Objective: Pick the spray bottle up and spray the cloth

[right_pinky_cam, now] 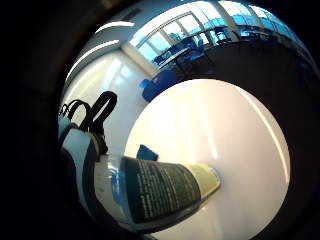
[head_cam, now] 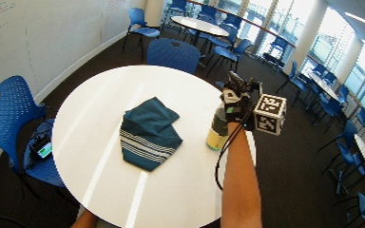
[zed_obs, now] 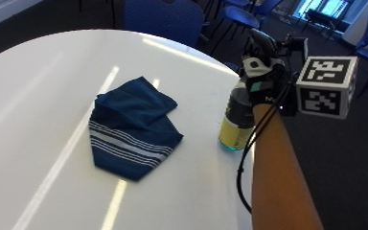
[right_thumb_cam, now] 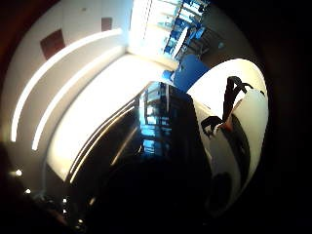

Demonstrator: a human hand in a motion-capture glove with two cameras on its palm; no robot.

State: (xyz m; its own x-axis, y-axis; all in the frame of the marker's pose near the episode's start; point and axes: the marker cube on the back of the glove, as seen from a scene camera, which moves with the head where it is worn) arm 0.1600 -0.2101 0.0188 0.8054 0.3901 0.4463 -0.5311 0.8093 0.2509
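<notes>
Right hand [zed_obs: 262, 76] is wrapped around the upper part of the spray bottle [zed_obs: 236, 122], fingers curled on it, forearm coming in from the 5 o'clock edge of the round white table [zed_obs: 37, 86]. Bottle is upright, base at or just over the tabletop near the 3 o'clock rim; contact with the surface is hard to confirm. Yellowish liquid in the lower section, dark label above it.

Cloth [zed_obs: 133, 129], dark blue with white stripes at one end, lies crumpled near table centre, at about 9 o'clock from the bottle, apart from it.

Little finger side palm view: bottle body with printed label [right_pinky_cam: 165, 192] runs out from the palm over the white table. Thumb side view: dark bottle surface fills most of it.

Blue chair [zed_obs: 165, 19] sits behind the table at 12 o'clock.
</notes>
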